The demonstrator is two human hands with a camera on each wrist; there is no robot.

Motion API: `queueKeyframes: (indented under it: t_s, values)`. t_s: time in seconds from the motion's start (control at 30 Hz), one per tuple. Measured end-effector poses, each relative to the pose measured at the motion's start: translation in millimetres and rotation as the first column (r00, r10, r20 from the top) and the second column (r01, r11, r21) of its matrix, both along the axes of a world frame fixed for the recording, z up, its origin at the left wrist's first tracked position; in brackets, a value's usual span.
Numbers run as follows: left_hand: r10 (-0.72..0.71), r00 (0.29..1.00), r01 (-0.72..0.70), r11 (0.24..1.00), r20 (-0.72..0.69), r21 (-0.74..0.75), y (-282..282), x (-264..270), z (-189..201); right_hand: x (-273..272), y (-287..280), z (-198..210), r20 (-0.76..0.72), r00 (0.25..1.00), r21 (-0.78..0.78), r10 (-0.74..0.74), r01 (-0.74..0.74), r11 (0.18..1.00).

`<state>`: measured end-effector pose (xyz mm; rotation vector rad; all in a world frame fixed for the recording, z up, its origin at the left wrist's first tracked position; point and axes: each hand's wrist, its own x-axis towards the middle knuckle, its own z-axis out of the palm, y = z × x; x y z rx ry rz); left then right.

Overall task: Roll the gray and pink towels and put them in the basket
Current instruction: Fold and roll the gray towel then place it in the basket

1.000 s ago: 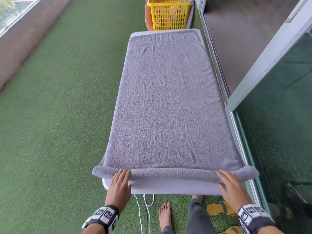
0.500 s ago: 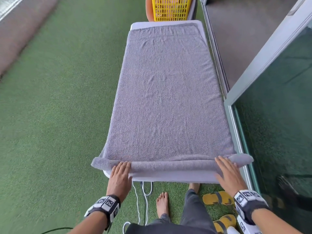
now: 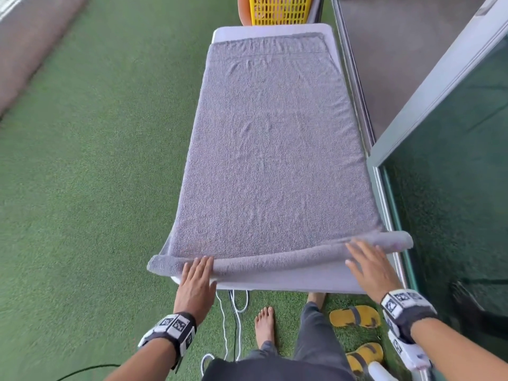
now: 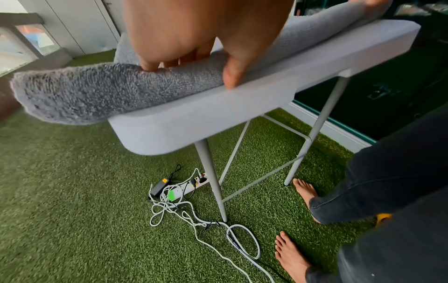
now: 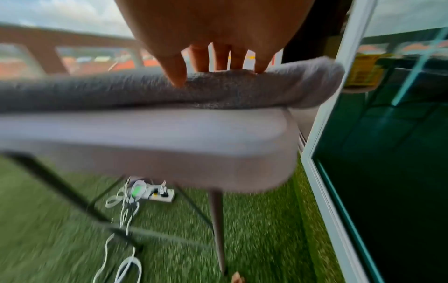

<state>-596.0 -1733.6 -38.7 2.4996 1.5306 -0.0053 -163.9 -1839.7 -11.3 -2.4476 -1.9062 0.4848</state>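
**Gray towel roll pushed further up the worktop**

Since the earlier frames, the rolled edge of the gray towel (image 3: pixel 272 149) had travelled a little farther from the near rim of the worktop (image 3: pixel 288 283), and I saw more bare worktop showing behind my fingers than before. Both hands had followed it forward.

My left hand (image 3: pixel 196 281) lay flat on the left end of the roll, its fingers (image 3: pixel 202 266) straight and close together, palm down. From the left wrist view, the fingertips dug slightly into the pile on top of the roll while the thumb rested on the roll's near side, just above the worktop edge. My right hand (image 3: pixel 369 266) pressed on the right end, its fingers (image 3: pixel 357 250) straight and slightly spread; the right wrist view, though blurred, showed the tips resting along the crest of the roll. Neither hand pinched the cloth.

Beyond my fingers the towel lay spread flat along the whole worktop, its far hem just short of the far end. Both ends of the roll overhung the worktop sides, outboard of each hand. Past the far end stood the yellow basket (image 3: pixel 280 9), well apart from my fingers.

Behind my hands, on the green turf (image 3: pixel 82 188), were white cables (image 4: pixel 194 216), a power strip (image 4: pixel 191 188), my bare feet and a pair of yellow sandals (image 3: pixel 354 316). To the right of my right fingers ran a glass sliding door (image 3: pixel 453 188).
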Motion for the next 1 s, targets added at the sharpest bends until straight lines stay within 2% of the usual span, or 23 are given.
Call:
queueKeyframes:
  t_s: [0.1,0.2,0.27,0.37,0.47,0.53,0.63,0.67,0.77,0.87,1.0]
  values:
    - [0.040,0.999,-0.039,0.999,0.021,-0.031,-2,1,7,-5,-15,-12,0.020,1.000,-0.040,-0.003,0.004,0.999]
    - [0.057,0.997,-0.056,0.998,0.061,-0.005,9,6,19,-5,7,5,0.090,0.994,-0.094,-0.058,0.066,0.993]
    - [0.090,0.993,-0.092,0.995,0.079,0.030,19,11,21,-1,29,14,0.147,0.988,-0.058,-0.054,0.063,0.996]
    - [0.109,0.991,-0.112,0.993,0.084,0.038,21,13,13,1,40,14,0.104,0.993,0.068,-0.061,0.054,0.996]
    - [0.020,0.998,-0.021,1.000,0.067,0.017,9,11,7,-7,24,7,0.020,0.999,-0.027,0.043,-0.043,0.999]
    - [0.058,0.996,-0.055,0.997,0.060,-0.055,11,12,10,-8,19,3,0.029,0.999,-0.113,0.034,-0.031,0.993]
    - [0.083,0.996,-0.081,0.994,0.031,-0.066,32,22,27,-3,39,10,0.050,0.998,-0.151,0.024,-0.017,0.988]
    - [0.087,0.995,-0.085,0.996,0.057,-0.040,41,25,30,-1,49,14,0.061,0.998,-0.151,0.014,-0.005,0.989]
    - [0.146,0.989,-0.145,0.989,0.031,-0.016,57,33,27,1,66,19,0.062,0.997,-0.003,-0.042,0.042,0.999]
    - [0.113,0.994,-0.112,0.990,0.001,-0.082,51,31,17,-3,56,14,-0.043,0.999,-0.105,-0.005,0.000,0.995]
    - [0.080,0.996,-0.077,0.992,0.026,-0.100,37,27,12,-5,43,15,0.037,0.998,-0.138,0.050,-0.045,0.989]
